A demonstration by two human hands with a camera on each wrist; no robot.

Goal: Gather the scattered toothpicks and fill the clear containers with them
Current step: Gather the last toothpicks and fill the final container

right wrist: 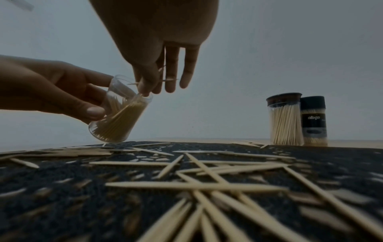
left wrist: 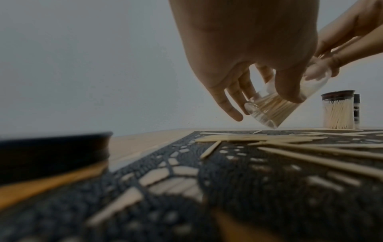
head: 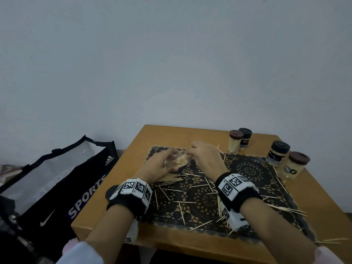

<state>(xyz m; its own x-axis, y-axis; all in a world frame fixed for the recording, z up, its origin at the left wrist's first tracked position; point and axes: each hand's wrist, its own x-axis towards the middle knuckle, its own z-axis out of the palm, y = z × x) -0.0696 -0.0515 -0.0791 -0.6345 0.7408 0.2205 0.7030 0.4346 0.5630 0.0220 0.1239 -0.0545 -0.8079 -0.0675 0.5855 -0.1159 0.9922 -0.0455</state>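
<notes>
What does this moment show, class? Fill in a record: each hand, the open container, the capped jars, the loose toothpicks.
left hand: holds open container, tilted, above the mat
right hand: fingers feed toothpicks into its mouth
open container: clear, partly filled
capped jars: four, upright, far right of table
loose toothpicks: scattered on black lace mat

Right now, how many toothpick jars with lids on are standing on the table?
4. A brown-lidded jar and a black-lidded jar stand together at the far edge; a second black-lidded jar and second brown-lidded jar stand nearer, at the right edge. None seems hidden.
</notes>
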